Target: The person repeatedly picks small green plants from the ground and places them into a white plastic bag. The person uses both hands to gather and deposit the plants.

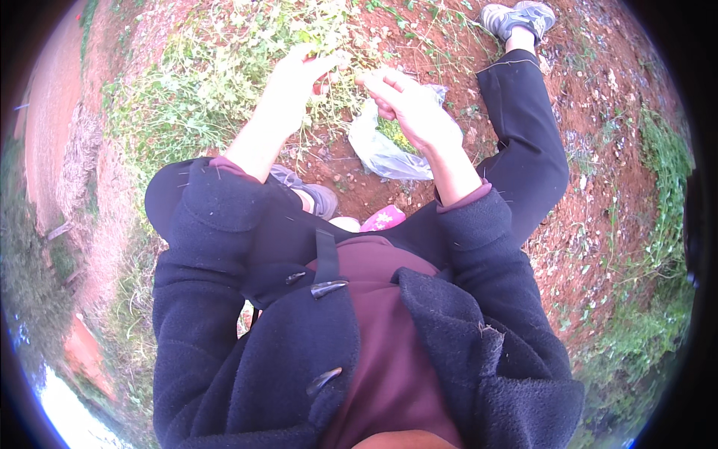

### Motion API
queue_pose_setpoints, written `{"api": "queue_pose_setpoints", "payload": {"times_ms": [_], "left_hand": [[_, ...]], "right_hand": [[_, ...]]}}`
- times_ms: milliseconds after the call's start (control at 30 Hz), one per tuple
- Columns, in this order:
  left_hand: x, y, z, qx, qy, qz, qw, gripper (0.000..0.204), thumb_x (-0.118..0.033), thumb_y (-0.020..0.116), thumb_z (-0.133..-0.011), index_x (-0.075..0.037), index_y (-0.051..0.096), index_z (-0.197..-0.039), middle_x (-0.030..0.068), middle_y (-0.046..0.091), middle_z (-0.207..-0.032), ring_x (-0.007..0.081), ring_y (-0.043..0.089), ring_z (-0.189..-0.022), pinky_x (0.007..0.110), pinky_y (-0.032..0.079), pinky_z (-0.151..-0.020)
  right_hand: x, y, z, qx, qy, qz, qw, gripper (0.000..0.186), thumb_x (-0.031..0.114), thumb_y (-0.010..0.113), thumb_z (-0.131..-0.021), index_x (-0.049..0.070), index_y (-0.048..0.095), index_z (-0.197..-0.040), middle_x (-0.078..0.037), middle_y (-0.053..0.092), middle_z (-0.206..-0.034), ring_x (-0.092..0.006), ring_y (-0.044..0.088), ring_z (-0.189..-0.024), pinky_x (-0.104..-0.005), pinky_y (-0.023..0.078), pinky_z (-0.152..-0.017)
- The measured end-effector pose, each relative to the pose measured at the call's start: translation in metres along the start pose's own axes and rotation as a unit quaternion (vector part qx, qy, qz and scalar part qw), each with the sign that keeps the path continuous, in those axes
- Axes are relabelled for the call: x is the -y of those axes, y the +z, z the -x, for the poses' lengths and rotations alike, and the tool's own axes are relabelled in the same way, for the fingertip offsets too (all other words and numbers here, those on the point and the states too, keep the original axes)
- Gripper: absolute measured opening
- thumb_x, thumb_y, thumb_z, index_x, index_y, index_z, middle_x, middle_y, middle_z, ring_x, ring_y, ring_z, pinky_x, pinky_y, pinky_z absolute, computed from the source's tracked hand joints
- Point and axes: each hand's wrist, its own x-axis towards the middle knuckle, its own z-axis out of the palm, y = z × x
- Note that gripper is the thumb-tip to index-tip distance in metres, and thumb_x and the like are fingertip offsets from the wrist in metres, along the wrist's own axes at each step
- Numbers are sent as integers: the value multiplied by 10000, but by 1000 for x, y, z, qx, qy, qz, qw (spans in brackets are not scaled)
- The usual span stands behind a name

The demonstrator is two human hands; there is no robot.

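Showing soft, even daylight, flat and diffuse, with no hard shadows falling anywhere. Casting only faint shading under the raised left hand (295,78) and right hand (407,105). Rendering the red soil (598,172) in a slightly pink, washed tint. Blowing out to near white at the lower left rim. Losing detail in the dark coat (224,299), nearly black in its folds. Glaring mildly off the clear plastic bag (381,153). Bending heavily toward the circular edge, with black corners framing it. Softening and smearing in the weeds (202,82) and along the right margin. Blurring slightly at the fingertips.
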Motion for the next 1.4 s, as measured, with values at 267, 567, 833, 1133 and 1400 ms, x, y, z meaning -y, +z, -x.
{"api": "queue_pose_setpoints", "payload": {"times_ms": [267, 567, 833, 1133, 1400], "left_hand": [[4, 6, -2, 26, -20, -104, 994, 234, -159, 625, -886, -59, 548, -1083, 18, 615, -906, 77, 544, -707, 227, 458, -655], [12, 4, -1, 41, -14, -40, 998, 389, -200, 550, -932, -34, 470, -1274, 57, 604, -1081, 134, 624, -849, 269, 497, -767], [36, -15, -14, 5, 94, -86, 992, 364, -168, 474, -968, -31, 427, -1302, 107, 583, -1193, 194, 631, -995, 303, 506, -832], [24, -31, -23, -18, 122, 23, 992, 324, -107, 445, -969, 9, 437, -1270, 137, 570, -1144, 241, 625, -1025, 289, 524, -819], [6, -22, -8, 17, 23, 54, 998, 378, -183, 423, -989, -40, 452, -1338, 133, 532, -1293, 224, 565, -1124, 350, 463, -952]], "right_hand": [[26, 12, 11, -30, -9, 317, 948, 287, 321, 629, -874, 47, 663, -952, -51, 638, -880, -151, 554, -849, -298, 429, -799], [-1, 1, 10, -6, 32, 39, 999, 256, 260, 526, -925, 45, 596, -805, 0, 537, -747, -86, 427, -621, -225, 340, -593], [-12, 8, 14, 110, 81, -211, 968, 189, 207, 487, -940, 86, 503, -795, 40, 400, -694, -41, 256, -535, -194, 222, -473], [-5, 1, 27, 150, 96, -253, 951, 226, 210, 476, -949, 72, 484, -770, 33, 404, -692, -40, 287, -526, -190, 223, -457], [-37, -18, -5, -12, 27, -368, 929, 265, 240, 482, -964, 0, 560, -1042, -109, 614, -945, -189, 597, -838, -284, 490, -706]]}}
